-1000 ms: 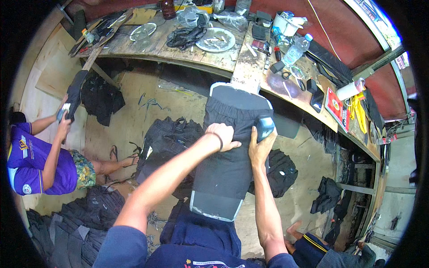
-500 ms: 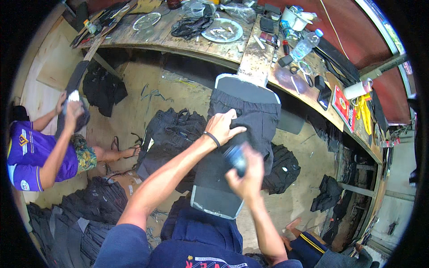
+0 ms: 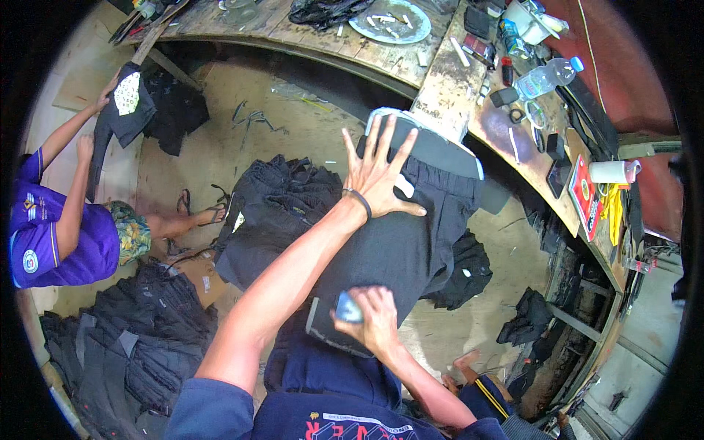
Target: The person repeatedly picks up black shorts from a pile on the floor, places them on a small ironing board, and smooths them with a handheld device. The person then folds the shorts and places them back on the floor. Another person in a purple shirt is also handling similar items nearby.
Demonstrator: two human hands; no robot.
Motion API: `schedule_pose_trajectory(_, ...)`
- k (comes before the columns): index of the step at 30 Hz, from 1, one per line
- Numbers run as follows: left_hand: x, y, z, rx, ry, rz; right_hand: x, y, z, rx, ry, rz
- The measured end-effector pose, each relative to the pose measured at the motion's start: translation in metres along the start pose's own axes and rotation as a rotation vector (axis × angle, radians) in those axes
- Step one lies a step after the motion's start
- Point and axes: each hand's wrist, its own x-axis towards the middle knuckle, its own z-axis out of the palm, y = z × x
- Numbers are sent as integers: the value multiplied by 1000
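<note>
A black garment with an elastic waistband (image 3: 367, 253) is stretched over a long, pale-edged board (image 3: 444, 152) in front of me. My left hand (image 3: 385, 180) lies on it near the waistband, fingers spread wide, with a small white patch of something showing beside the thumb. Close to the board's near end, my right hand (image 3: 375, 323) is closed around a small bluish object (image 3: 348, 308). Its kind cannot be made out, since the fingers cover much of it and it is blurred.
At left, a co-worker in a purple shirt (image 3: 70, 227) handles a dark cloth piece (image 3: 126, 106). Piles of dark garments (image 3: 128, 345) cover parts of the floor. A wooden table (image 3: 293, 29) holds a plate (image 3: 411, 28), a plastic bottle (image 3: 546, 79) and scissors (image 3: 537, 138).
My left hand has slid toward the far end and spread its fingers. My right hand has come nearer with the bluish object. The garment now covers more of the board's near end.
</note>
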Motion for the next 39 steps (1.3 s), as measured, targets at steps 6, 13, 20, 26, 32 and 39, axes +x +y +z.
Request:
schedule_pose_trajectory(6,4,7,-4,7,-42,-103,2,37,-3,-125,181,1)
schedule_pose_trajectory(13,2,3,0,22,-16,-63,24,26,-45,-34,189,-122)
schedule_pose_trajectory(20,4,5,-10,2,-54,-46,-47,13,-27,-59,55,221)
schedule_pose_trajectory(26,-40,-12,-12,-296,397,-7,-3,101,-86,315,415,599)
schedule_pose_trajectory(32,-231,5,-26,-993,-48,-334,-92,137,-26,691,18,586)
schedule_pose_trajectory(39,-396,92,-140,-870,-1416,-100,-323,-26,-28,779,-458,1478)
